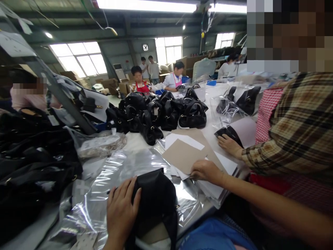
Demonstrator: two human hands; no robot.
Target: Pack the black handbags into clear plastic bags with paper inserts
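A black handbag (156, 191) lies on clear plastic film (114, 175) close in front of me. My left hand (122, 208) is laid over the bag's left side, its fingers slightly curved and the thumb on top, holding it. To the right, my right hand (208, 172) pinches the near edge of the paper and card stack, with fingers closed. Under and beside those fingers are a grey-brown cardboard sheet (183, 156) and white sheets (226, 161). Exactly which sheet is gripped cannot be made out.
Several black handbags (169, 111) are heaped across the table, more (33, 163) at left beside a slanted metal post (62, 83). At right, a co-worker in a plaid sleeve (273, 152) has a hand (230, 146) on another black bag. Other people sit farther back.
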